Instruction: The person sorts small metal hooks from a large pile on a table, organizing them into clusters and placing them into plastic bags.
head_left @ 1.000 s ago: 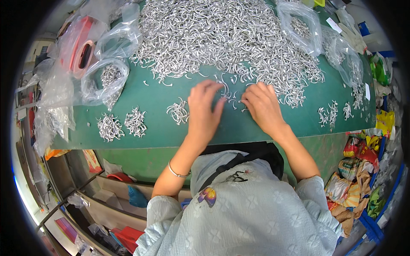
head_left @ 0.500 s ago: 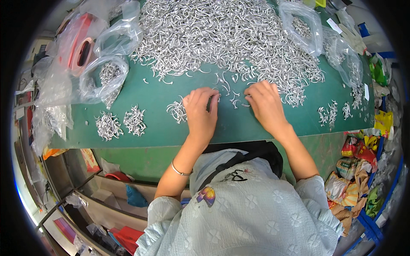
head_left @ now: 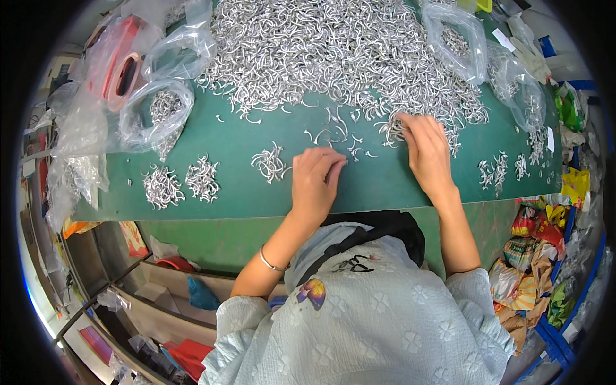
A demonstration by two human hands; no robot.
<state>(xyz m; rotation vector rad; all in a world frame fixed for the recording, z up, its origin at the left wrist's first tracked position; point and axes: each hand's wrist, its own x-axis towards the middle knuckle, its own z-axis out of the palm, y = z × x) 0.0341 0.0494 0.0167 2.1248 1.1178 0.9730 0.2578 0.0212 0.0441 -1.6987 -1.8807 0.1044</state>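
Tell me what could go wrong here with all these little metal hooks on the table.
The small bunch of hooks lies right by the left hand; a sweep could scatter it. The right hand works at the edge of the big heap, so loose pieces may slide into the sorted bunches.

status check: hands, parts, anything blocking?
Left hand flat on green table beside small hook cluster. Right hand picking at edge of big hook pile. Loose hooks between hands; nothing blocking.
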